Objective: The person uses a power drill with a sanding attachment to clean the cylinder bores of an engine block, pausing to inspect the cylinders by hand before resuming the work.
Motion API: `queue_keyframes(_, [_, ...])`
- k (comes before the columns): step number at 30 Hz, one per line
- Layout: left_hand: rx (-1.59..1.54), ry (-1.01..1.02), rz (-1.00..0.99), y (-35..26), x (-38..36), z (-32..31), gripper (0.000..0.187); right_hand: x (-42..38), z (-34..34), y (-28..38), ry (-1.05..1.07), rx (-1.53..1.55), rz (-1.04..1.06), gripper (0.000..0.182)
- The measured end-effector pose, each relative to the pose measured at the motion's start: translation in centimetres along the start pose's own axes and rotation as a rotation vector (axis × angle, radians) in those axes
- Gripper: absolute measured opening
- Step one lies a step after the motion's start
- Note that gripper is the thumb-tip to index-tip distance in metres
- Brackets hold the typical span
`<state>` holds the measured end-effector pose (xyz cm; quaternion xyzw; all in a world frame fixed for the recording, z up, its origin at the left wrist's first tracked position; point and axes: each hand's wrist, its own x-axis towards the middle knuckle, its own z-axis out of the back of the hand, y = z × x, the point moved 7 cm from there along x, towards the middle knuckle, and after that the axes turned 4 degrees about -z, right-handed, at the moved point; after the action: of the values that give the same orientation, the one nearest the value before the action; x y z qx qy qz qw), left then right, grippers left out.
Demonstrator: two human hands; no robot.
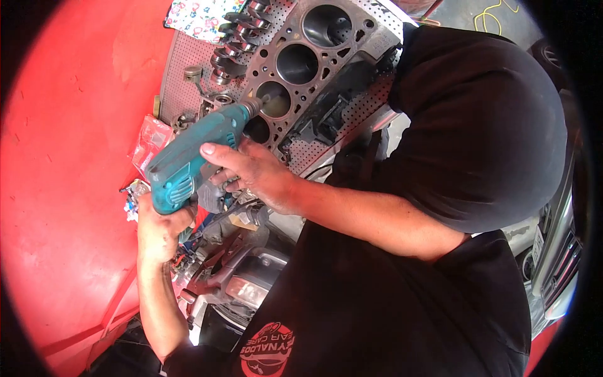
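A teal power drill (195, 147) slants across the left-middle of the head view. My left hand (164, 229) is wrapped round its rear handle. My right hand (257, 173) is beside the drill's front half, thumb stretched out against the body and the other fingers apart and partly bent. The drill's chuck (253, 105) points at an engine block (286, 94) with several round cylinder bores. A blurred tool at the chuck's end reaches into one bore (274, 100); its shape is hard to make out. The drill's front partly covers a neighbouring bore (257, 129).
A crankshaft (235, 53) and a piston (193, 74) lie beside the block on a perforated bench top (182, 53). Floral cloth (198, 19) is at the far edge. A red packet (151, 139) lies left of the drill, near a large red surface (69, 157). A vehicle (559, 264) stands at right.
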<state>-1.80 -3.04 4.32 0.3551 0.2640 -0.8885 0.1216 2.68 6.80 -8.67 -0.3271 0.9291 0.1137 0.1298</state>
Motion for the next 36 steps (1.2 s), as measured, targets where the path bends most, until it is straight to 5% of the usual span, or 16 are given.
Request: queue_keyframes(36, [-0.016,-0.027,-0.003,0.3,0.2,0.2,0.01,0.4,0.1,-0.1,-0.004,-0.008,-0.017,0.072])
